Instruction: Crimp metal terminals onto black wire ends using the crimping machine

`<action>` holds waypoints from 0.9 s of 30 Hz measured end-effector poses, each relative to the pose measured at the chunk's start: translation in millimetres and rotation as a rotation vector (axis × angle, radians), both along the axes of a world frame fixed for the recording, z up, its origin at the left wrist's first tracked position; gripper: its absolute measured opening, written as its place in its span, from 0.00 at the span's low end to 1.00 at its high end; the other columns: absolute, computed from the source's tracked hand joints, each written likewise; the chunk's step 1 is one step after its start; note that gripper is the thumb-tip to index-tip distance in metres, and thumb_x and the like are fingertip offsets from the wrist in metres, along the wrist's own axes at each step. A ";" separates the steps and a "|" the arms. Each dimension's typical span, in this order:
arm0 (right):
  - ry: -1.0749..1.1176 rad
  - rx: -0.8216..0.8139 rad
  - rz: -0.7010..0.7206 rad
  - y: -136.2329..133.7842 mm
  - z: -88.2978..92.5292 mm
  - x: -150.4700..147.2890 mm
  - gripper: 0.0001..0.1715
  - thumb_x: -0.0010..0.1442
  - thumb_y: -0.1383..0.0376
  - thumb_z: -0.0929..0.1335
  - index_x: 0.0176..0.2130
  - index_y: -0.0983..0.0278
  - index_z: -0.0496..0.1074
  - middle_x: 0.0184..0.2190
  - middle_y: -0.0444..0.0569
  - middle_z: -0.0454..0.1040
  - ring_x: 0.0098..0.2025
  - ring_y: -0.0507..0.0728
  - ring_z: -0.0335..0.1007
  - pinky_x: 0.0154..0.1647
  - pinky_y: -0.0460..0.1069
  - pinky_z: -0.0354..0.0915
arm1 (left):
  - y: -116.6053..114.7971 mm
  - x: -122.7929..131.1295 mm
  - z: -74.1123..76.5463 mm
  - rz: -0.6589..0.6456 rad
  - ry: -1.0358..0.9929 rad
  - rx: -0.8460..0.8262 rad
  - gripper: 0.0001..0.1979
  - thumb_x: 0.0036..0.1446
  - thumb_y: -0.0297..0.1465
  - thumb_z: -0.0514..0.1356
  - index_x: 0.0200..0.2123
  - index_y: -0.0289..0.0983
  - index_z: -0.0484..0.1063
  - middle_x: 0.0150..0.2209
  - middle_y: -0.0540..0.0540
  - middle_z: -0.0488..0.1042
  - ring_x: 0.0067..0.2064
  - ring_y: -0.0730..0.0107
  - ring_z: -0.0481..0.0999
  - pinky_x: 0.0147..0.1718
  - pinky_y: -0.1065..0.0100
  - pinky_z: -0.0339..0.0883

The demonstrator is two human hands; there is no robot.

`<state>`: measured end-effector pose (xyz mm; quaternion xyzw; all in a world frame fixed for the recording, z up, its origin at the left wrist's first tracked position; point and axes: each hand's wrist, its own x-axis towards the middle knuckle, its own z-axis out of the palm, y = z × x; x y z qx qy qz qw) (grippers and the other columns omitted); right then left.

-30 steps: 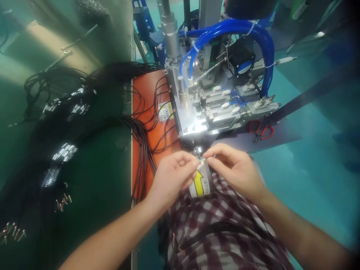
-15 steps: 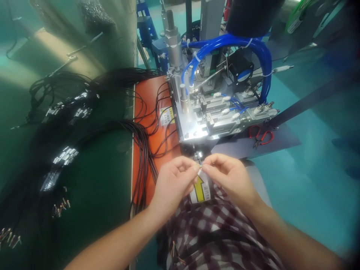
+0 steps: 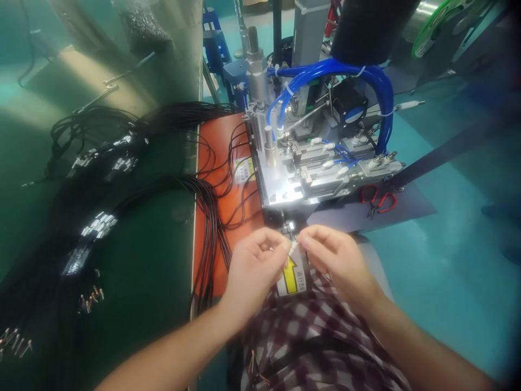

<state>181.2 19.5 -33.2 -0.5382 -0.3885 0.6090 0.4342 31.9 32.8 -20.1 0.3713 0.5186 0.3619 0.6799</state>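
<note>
My left hand [image 3: 257, 266] is closed in a pinch, thumb against forefinger, on thin wire ends [image 3: 293, 247] that poke out toward the right. Facing it, my right hand [image 3: 334, 254] pinches at the other side of these fine strands, its fingertips a small gap away from the left ones. How far the strands run inside the fingers is hidden. Both hands hover over a label with a yellow arrow [image 3: 290, 276], just in front of the metal machine [image 3: 285, 190]. Below, a cable's bare coloured wires [image 3: 255, 365] rest by the checked clothing on my lap.
Black cables [image 3: 207, 217] drape over the orange board [image 3: 232, 206] at my left. More cable bundles with shiny metal ends [image 3: 97, 225] lie on the green table [image 3: 154, 304]. Red-handled cutters [image 3: 377, 201] lie right of the machine. Blue air hoses [image 3: 385, 98] arch above it.
My fingertips have drawn slightly apart, and more of the fine strands shows between them. The camera view has shifted a little.
</note>
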 end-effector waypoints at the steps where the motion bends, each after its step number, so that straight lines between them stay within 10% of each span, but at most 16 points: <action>1: -0.009 0.005 0.000 -0.1 0.5 -0.7 0.15 0.56 0.56 0.70 0.28 0.65 0.70 0.15 0.37 0.56 0.18 0.46 0.47 0.16 0.43 0.46 | -0.4 -0.3 -0.7 -0.007 -0.001 0.009 0.11 0.51 0.33 0.65 0.26 0.34 0.67 0.17 0.56 0.64 0.15 0.88 0.51 0.14 0.80 0.44; 27: -0.015 -0.028 -0.017 0.3 4.7 -2.1 0.10 0.54 0.60 0.70 0.28 0.64 0.70 0.14 0.36 0.56 0.16 0.47 0.48 0.16 0.43 0.49 | -0.8 0.4 -3.8 -0.025 0.013 0.018 0.12 0.52 0.34 0.65 0.26 0.34 0.66 0.18 0.55 0.66 0.15 0.87 0.53 0.14 0.79 0.44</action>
